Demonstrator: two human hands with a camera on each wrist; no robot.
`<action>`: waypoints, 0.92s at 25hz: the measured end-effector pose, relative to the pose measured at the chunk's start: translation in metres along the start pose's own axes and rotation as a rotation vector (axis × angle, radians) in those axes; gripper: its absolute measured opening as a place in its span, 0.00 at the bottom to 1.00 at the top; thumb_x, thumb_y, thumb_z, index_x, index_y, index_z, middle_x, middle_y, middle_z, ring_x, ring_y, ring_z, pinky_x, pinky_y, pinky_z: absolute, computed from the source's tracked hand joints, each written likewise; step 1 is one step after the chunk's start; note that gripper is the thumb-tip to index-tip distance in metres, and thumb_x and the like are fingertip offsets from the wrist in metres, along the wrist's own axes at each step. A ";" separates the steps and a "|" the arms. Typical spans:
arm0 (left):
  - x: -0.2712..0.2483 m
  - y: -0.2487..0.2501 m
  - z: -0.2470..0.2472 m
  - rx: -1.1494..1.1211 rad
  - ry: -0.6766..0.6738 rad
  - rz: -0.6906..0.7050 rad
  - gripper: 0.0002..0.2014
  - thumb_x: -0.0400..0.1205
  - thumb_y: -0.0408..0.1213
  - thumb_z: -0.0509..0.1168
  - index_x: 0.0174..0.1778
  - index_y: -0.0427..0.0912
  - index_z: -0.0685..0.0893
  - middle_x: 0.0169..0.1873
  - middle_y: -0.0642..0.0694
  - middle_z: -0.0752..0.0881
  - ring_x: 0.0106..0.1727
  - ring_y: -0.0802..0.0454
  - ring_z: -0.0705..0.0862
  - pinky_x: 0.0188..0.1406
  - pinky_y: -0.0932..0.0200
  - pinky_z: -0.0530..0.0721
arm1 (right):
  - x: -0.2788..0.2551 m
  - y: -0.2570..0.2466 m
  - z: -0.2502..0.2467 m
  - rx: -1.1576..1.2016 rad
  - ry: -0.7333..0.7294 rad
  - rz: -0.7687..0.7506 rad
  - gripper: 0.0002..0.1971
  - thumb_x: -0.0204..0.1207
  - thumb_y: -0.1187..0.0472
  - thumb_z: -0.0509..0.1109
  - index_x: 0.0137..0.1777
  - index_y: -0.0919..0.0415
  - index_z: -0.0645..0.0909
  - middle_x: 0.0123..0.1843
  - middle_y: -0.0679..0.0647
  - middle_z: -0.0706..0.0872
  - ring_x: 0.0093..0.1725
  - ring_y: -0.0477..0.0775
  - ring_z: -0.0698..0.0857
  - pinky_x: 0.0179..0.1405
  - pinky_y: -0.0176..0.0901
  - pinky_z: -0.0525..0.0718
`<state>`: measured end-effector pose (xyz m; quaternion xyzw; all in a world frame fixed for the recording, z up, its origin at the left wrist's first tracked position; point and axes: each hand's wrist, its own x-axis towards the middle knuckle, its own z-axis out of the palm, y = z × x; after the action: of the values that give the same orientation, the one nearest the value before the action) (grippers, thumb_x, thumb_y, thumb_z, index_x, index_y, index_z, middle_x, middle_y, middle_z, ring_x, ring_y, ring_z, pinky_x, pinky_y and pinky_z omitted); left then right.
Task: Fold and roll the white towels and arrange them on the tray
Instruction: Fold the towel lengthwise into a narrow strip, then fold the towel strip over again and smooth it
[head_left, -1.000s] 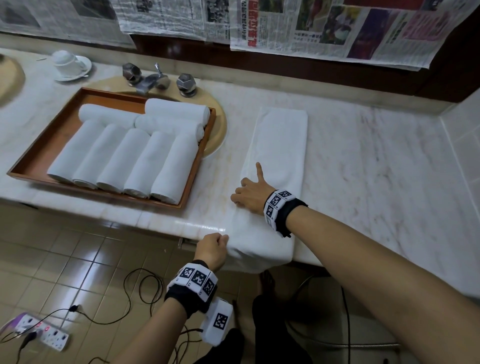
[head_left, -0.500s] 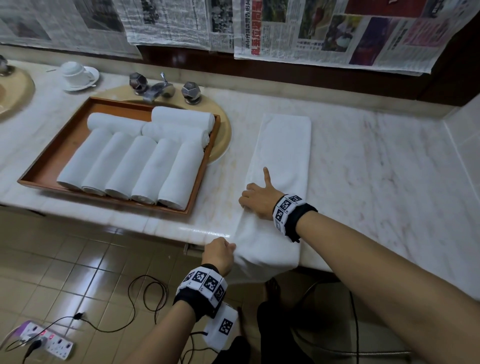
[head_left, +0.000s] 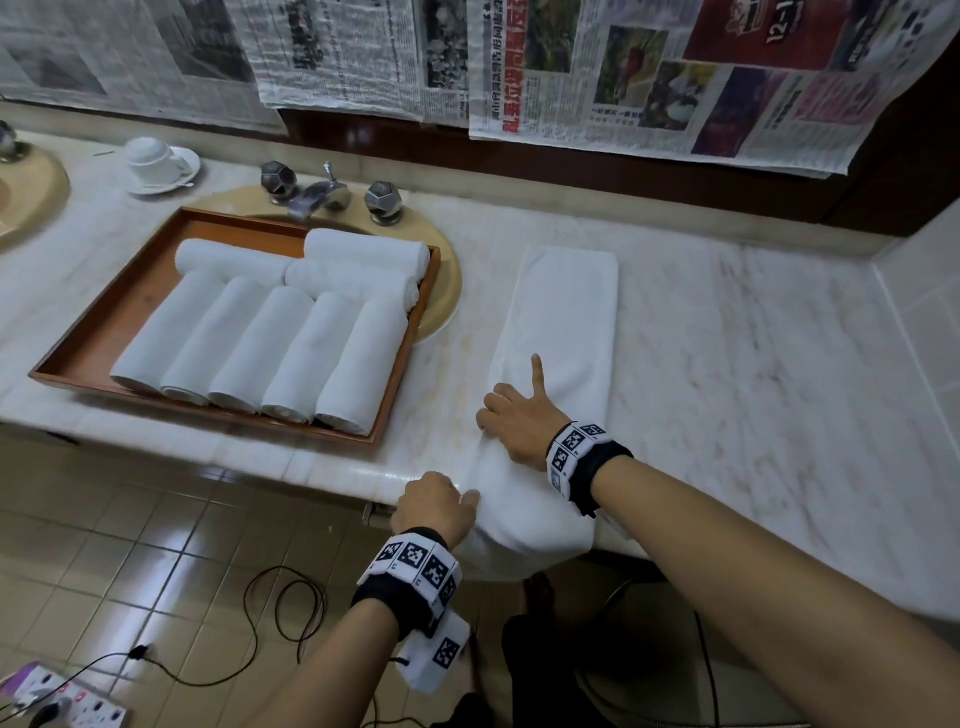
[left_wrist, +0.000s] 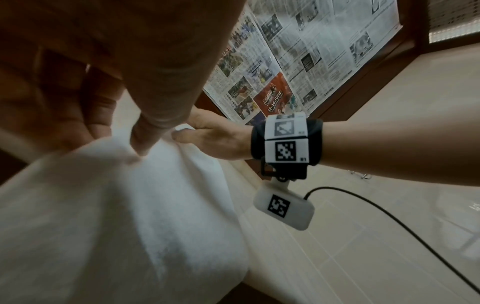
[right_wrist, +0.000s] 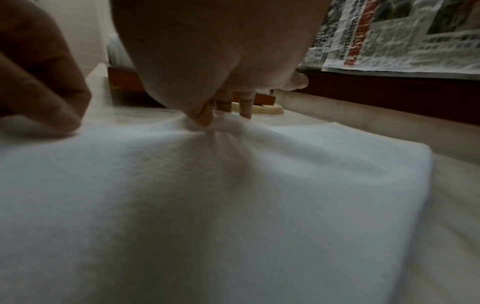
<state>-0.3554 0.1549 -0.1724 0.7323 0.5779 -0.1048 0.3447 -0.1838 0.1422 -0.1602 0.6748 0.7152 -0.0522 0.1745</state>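
A long folded white towel (head_left: 563, 312) lies on the marble counter (head_left: 753, 374), its near end hanging over the front edge. My left hand (head_left: 441, 506) pinches the towel's left edge at the counter's lip; the left wrist view shows thumb and fingers (left_wrist: 145, 133) closed on the cloth (left_wrist: 130, 205). My right hand (head_left: 511, 415) sits further up the same edge, fingers curled into the towel, thumb pointing away. In the right wrist view its fingertips (right_wrist: 205, 117) bunch the fabric (right_wrist: 233, 195). The wooden tray (head_left: 130, 296) to the left holds several rolled white towels (head_left: 280, 353).
The tray sits over a beige sink (head_left: 447, 291) with a chrome faucet (head_left: 322, 192) behind it. A white cup on a saucer (head_left: 156, 161) stands at the back left. Newspaper covers the wall. A tiled wall (head_left: 924, 291) bounds the counter's right. Cables (head_left: 280, 608) and a power strip (head_left: 67, 701) lie on the floor.
The head view has shifted slightly. Both hands keep their hold on the towel's left edge in about the same places.
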 end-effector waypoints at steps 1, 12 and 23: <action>0.002 0.007 -0.003 -0.016 0.013 0.006 0.15 0.77 0.52 0.66 0.37 0.43 0.85 0.36 0.48 0.87 0.41 0.46 0.86 0.43 0.56 0.83 | -0.003 0.003 -0.001 0.016 0.001 0.002 0.23 0.76 0.76 0.56 0.67 0.56 0.73 0.66 0.55 0.73 0.78 0.59 0.63 0.69 0.90 0.38; 0.036 0.038 -0.011 -0.065 -0.058 -0.044 0.09 0.75 0.47 0.69 0.38 0.45 0.86 0.41 0.48 0.87 0.45 0.45 0.86 0.44 0.57 0.83 | 0.051 0.051 -0.021 -0.015 -0.085 -0.018 0.12 0.85 0.67 0.57 0.60 0.55 0.79 0.79 0.58 0.64 0.84 0.59 0.50 0.74 0.84 0.44; 0.072 0.077 -0.021 -0.032 -0.015 -0.060 0.07 0.77 0.44 0.66 0.47 0.47 0.82 0.49 0.48 0.85 0.51 0.46 0.84 0.51 0.53 0.83 | 0.060 0.076 0.007 0.284 0.055 0.125 0.19 0.85 0.62 0.60 0.75 0.52 0.69 0.85 0.56 0.56 0.85 0.55 0.49 0.77 0.77 0.43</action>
<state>-0.2676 0.2162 -0.1670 0.7083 0.5984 -0.1114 0.3575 -0.1095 0.2036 -0.1742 0.7369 0.6618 -0.1233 0.0607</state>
